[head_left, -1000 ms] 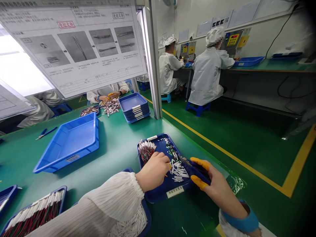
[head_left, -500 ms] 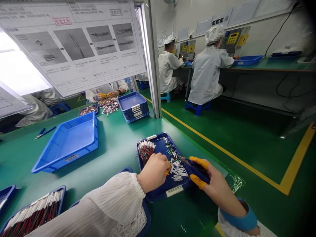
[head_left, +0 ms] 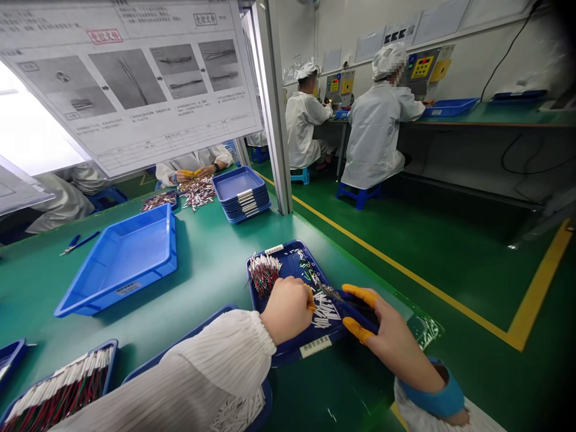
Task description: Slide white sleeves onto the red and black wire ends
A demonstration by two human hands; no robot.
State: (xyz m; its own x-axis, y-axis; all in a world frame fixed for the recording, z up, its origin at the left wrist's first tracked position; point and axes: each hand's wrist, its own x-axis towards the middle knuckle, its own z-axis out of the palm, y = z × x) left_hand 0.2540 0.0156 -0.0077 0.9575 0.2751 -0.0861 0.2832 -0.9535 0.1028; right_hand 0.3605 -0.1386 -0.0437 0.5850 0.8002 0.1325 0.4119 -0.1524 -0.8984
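My right hand [head_left: 382,327], with yellow finger cots, is closed round the dark blue handles of small cutting pliers [head_left: 330,292]. The metal jaws lie over a shallow blue tray [head_left: 288,358], by cut white tubes [head_left: 326,312]. My left hand [head_left: 290,309] is closed in a pinch just left of the jaws. Its fingertips are turned away, so what they hold is hidden. Behind that hand, a bundle of wires [head_left: 264,276] with white ends and red and green leads lies in the tray. Small green and white pieces [head_left: 308,268] are scattered at the tray's far side.
A larger blue bin [head_left: 130,246] stands left, near another pair of pliers [head_left: 78,241]. Further back are stacked trays [head_left: 243,195] and a co-worker's hands [head_left: 191,174]. Trays of wires [head_left: 67,384] and white tubes [head_left: 240,411] lie near me. A metal post [head_left: 274,114] rises behind.
My left hand has moved slightly right, closer to the plier jaws, and its wrist has turned a little. The right hand keeps hold of the pliers. The whole view has shifted slightly.
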